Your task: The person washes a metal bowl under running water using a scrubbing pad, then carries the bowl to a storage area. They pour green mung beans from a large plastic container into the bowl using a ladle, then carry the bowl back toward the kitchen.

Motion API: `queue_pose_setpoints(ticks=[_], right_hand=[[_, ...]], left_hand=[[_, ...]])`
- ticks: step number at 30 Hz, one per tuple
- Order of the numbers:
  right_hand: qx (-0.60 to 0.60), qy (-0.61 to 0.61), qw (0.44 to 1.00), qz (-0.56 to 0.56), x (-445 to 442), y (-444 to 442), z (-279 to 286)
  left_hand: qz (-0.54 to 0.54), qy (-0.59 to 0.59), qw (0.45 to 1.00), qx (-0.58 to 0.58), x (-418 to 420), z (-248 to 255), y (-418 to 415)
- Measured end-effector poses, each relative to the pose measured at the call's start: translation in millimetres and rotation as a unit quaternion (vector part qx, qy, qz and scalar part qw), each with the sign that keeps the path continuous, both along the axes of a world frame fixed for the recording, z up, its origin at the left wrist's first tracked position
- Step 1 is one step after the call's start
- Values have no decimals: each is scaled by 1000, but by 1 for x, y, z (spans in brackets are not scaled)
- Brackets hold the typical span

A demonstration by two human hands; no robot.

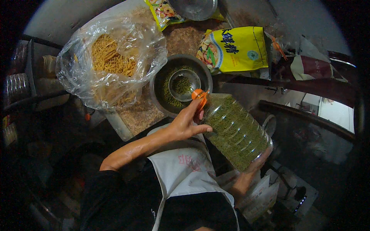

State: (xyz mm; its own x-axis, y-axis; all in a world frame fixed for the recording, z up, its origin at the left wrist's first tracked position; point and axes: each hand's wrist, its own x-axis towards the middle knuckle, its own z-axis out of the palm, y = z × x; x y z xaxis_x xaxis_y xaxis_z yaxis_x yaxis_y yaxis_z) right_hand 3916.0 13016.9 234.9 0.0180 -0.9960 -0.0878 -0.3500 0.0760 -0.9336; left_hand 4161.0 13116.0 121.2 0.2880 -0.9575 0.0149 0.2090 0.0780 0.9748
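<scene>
A large clear plastic bottle [237,130] full of small green beans or grains lies tilted across my front, its neck towards the table. My left hand [193,121] grips it by the neck, near the orange cap and handle [199,96]. Under the bottle's base is my right hand [258,161], mostly hidden behind it. Just beyond the neck stands a metal basin [156,83] with green beans [170,99] in it. A smaller round bowl [196,75] sits inside the basin, also holding some beans. Whether the cap is tight I cannot tell.
An open clear plastic bag [144,55] of thin yellow-brown dried strips [111,56] lies left of the basin on the brown tabletop [141,115]. A yellow printed packet [242,49] lies to the right. Another packet [166,14] and a metal bowl [195,8] are at the back.
</scene>
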Motion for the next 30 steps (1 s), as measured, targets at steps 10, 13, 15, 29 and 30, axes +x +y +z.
queue_pose_setpoints(ticks=[10, 13, 15, 29, 30], right_hand=[[-5, 35, 999, 5, -2, -9, 17], [6, 123, 991, 59, -7, -17, 29], [-19, 135, 988, 76, 7, -20, 35], [-87, 165, 982, 32, 19, -14, 34], [-85, 170, 981, 25, 20, -14, 35]], left_hand=[[10, 6, 999, -38, 0, 2, 5], [7, -2, 999, -38, 1, 6, 6], [5, -7, 999, -45, 3, 6, 7], [16, 6, 996, -83, -4, -1, 6], [17, 8, 996, -84, -4, -1, 6]])
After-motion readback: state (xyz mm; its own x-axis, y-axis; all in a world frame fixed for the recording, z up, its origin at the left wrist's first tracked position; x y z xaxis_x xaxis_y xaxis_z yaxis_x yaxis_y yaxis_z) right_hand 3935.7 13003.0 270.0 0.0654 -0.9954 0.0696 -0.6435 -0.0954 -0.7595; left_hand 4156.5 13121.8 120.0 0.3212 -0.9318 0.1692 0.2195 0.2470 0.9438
